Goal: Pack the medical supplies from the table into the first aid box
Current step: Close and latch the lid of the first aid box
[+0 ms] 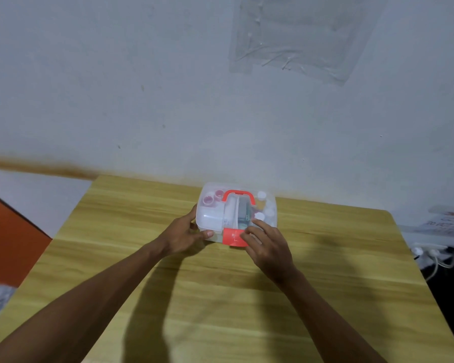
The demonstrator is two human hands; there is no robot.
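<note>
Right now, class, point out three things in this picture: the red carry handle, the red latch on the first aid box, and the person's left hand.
red carry handle [238, 192]: head view, top bar of the handle.
red latch [232, 237]: head view, front face.
left hand [182, 235]: head view, back of the hand.

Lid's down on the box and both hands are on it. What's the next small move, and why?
Probably press the red latch shut with the right hand while the left hand steadies the first aid box. Supplies show through the closed clear lid, none remain on the table, and right fingertips already rest at the latch.
</note>
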